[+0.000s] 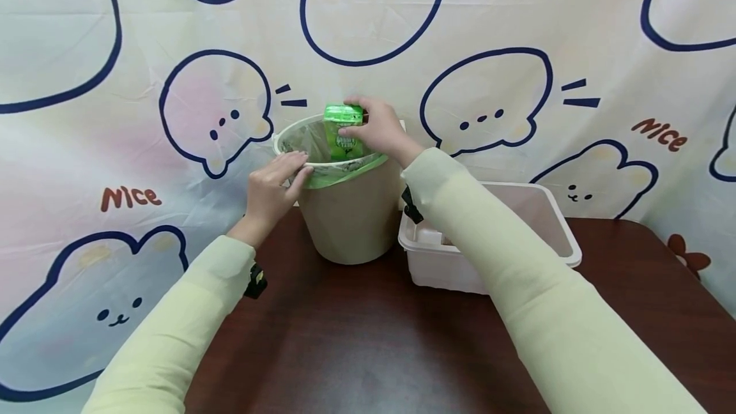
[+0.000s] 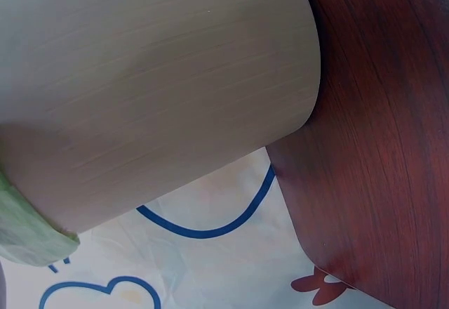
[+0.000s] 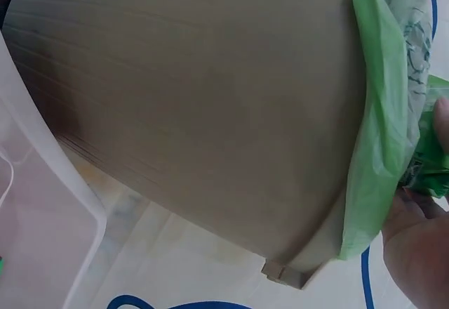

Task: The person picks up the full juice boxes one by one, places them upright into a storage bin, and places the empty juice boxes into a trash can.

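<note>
Your right hand (image 1: 376, 130) is pinching the green carton (image 1: 343, 130) over the bin (image 1: 351, 216) near the surface's back edge. Your left hand (image 1: 276, 187) is pressing flat on the rim; keep steadying it and lower the carton straight.

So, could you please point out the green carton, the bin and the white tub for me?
green carton (image 1: 342, 133), head view, on its printed front face.
bin (image 1: 351, 219), head view, on its beige side wall.
white tub (image 1: 439, 267), head view, on its front wall.
</note>
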